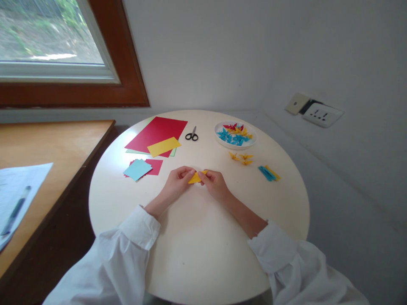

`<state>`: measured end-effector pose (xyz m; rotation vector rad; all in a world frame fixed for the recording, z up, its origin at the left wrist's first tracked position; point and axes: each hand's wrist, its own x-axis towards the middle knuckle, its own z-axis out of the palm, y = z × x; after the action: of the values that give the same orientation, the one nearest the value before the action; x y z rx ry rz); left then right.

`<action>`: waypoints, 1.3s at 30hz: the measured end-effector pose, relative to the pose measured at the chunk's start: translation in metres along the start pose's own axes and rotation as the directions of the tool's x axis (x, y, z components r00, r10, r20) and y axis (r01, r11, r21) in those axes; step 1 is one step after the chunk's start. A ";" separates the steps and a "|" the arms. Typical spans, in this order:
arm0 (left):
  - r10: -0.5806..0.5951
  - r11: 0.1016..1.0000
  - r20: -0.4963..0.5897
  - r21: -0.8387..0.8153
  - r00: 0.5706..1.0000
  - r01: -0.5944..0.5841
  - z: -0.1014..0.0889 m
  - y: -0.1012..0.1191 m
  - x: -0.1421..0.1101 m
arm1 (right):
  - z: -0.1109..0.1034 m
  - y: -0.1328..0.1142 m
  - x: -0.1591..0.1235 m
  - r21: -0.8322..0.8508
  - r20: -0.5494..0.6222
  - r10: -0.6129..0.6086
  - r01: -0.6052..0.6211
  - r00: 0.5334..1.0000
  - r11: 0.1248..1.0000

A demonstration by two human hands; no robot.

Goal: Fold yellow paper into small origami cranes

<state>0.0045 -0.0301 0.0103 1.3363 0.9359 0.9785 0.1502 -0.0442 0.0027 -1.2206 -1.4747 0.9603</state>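
Between both hands, over the middle of the round white table, is a small folded piece of yellow paper. My left hand pinches its left side with thumb and fingers. On its right side my right hand is closed, the thumb pressed on the paper. The fingertips cover part of the folds. Just beyond my right hand sit several yellow paper cranes. Farther back, a round white dish holds red, yellow and blue paper cranes.
Black-handled scissors lie at the back. Left of them are red sheets with a yellow strip on top. Light blue paper squares lie nearer. Blue and yellow folded strips are at right. A wooden desk stands left.
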 end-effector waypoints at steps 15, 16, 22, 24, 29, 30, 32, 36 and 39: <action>-0.060 0.993 0.141 0.108 0.988 0.045 0.000 0.004 -0.003 | -0.001 -0.001 0.000 0.057 -0.016 -0.024 0.025 1.000 0.998; -0.057 0.991 0.145 0.130 0.988 0.038 0.000 0.004 -0.003 | -0.002 -0.001 0.001 0.059 0.002 -0.025 0.025 1.000 0.998; -0.043 0.984 0.194 0.179 0.980 0.008 0.001 0.004 -0.004 | -0.004 0.000 0.001 0.040 0.123 -0.028 0.023 0.992 0.999; -0.034 0.982 0.190 0.190 0.981 -0.003 0.002 0.003 -0.004 | -0.003 0.001 0.001 0.041 0.128 -0.028 0.023 0.991 0.999; 0.009 0.987 0.218 0.156 0.976 -0.045 0.002 0.004 -0.004 | -0.002 0.002 0.001 0.074 0.110 -0.042 0.034 0.993 0.997; 0.009 0.986 0.225 0.158 0.974 -0.046 0.002 0.004 -0.004 | -0.002 0.001 0.001 0.074 0.106 -0.047 0.039 0.993 0.997; 0.001 0.983 0.227 0.176 0.974 -0.042 0.001 0.005 -0.004 | -0.002 0.001 0.001 0.064 0.099 -0.053 0.047 0.994 0.997; -0.013 0.979 0.211 0.201 0.977 -0.030 0.001 0.004 -0.003 | -0.001 0.001 0.001 0.049 0.084 -0.046 0.042 0.995 0.998; -0.027 0.977 0.199 0.211 0.980 -0.016 0.001 0.003 -0.003 | -0.002 0.000 0.001 0.053 0.079 -0.041 0.037 0.996 0.998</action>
<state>0.0039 -0.0335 0.0133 1.5794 0.9067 0.7380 0.1518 -0.0431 0.0029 -1.1241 -1.5218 1.0249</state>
